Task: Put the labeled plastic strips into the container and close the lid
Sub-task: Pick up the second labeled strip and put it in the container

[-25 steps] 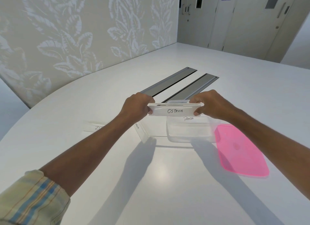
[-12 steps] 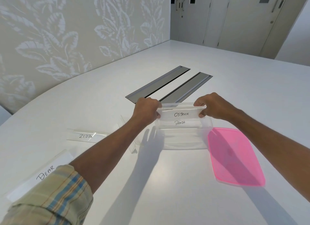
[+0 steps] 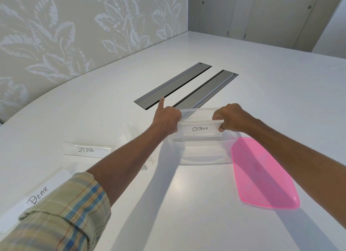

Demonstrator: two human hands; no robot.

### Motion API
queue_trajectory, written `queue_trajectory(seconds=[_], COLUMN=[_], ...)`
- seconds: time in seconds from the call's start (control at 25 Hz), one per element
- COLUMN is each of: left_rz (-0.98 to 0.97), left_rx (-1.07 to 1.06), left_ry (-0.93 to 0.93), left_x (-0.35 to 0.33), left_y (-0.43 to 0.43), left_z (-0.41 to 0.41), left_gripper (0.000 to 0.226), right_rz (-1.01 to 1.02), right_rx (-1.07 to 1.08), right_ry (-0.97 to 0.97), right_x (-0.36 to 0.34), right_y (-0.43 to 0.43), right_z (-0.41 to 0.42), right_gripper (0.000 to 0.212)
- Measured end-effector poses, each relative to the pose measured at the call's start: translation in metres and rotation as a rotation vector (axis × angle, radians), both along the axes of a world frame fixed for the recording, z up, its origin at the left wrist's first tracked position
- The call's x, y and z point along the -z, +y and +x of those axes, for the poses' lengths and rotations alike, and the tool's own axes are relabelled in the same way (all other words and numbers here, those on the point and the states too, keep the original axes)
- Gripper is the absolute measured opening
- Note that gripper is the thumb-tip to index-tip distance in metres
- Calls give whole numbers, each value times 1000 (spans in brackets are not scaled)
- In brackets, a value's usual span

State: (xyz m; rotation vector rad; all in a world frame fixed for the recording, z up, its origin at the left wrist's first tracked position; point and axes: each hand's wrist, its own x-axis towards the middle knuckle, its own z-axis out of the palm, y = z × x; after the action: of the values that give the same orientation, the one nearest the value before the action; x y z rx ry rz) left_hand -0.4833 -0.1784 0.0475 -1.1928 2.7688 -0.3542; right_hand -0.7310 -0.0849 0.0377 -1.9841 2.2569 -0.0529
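Both hands, left (image 3: 167, 119) and right (image 3: 230, 117), pinch the clear plastic OSTRICH-labelled strip (image 3: 199, 128) over the clear plastic container (image 3: 202, 153), mid glossy white table (image 3: 187, 213); leaf-patterned wall (image 3: 65, 29) along the table's left edge.

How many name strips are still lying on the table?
3: ZEBRA strip and DEAR strip lie left, one unreadable strip sits behind the left forearm. Others may be hidden.

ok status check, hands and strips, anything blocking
Left hand and right hand grip OSTRICH strip by its ends, over clear container. ZEBRA strip on table, pink lid off. Nothing blocking.
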Motion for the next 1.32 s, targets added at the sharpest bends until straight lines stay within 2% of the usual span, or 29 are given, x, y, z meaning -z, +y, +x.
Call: queue_trajectory(seconds=[0.08, 0.24, 0.52, 0.76, 0.88, 0.96, 1.04, 1.2, 1.32], left_rz=[-15, 7, 89, 140, 192, 103, 71, 99, 128], left_rx=[3, -44, -144, -144, -115, -103, -140, -236, -276], left_ry=[-28, -60, -19, 30, 307, 538, 678, 662, 615], left_x=[3, 7, 7, 11, 4, -5, -14, -30, -32], left_y=[-1, 0, 2, 0, 3, 4, -1, -22, -36], left_z=[-3, -7, -14, -10, 2, 15, 34, 84, 121], left_gripper=[10, 20, 29, 29, 23, 21, 21, 22, 28], right_rz=[7, 38, 71, 42, -23, -105, -200, -332, -398], right_rx=[-25, -36, -32, -47, -13, 43, 95, 142, 116], right_ry=[33, 63, 93, 114, 22, -54, -171, -461, -547], right_x=[7, 18, 21, 16, 5, -5, -14, -29, -38], right_y=[-5, -8, -10, -4, 1, 6, 13, 29, 34], right_z=[-1, -1, 3, 8, 15, 25, 40, 80, 120], right_gripper=[52, 48, 49, 50, 52, 49, 45, 38, 36])
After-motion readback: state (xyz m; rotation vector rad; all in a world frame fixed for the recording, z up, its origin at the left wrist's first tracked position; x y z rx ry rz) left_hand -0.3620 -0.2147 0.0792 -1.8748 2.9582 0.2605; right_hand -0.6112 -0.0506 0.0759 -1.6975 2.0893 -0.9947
